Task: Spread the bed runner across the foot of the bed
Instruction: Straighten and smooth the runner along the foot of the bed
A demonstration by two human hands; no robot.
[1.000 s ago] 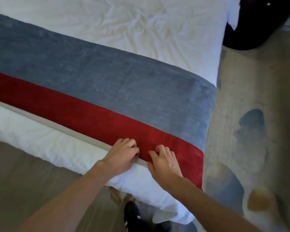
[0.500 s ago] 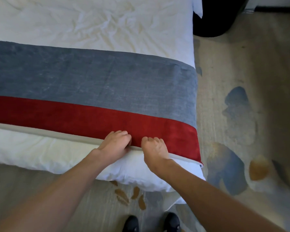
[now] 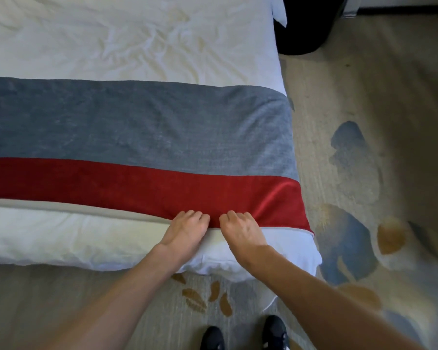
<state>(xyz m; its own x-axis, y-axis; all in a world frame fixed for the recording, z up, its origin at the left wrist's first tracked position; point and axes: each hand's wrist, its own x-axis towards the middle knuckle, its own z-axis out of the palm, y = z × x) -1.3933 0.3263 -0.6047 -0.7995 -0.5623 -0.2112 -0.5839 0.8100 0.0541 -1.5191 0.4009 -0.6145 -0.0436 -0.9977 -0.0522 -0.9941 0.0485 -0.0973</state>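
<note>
Runner (image 3: 137, 137) lying nearly spread across bed (image 3: 137, 41); left hand (image 3: 187, 229) and right hand (image 3: 240, 231), fingers curled, are gripping its lower-centre hem; straightening is remaining.

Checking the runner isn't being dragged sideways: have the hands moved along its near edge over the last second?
Cannot tell. Both hands grip the bed runner equally near the bed's right corner; the camera moved.

Soft daylight, blurred wide-angle edges

Bed runner (image 3: 142, 137) now squarer; hands (image 3: 187, 229) closer
</note>
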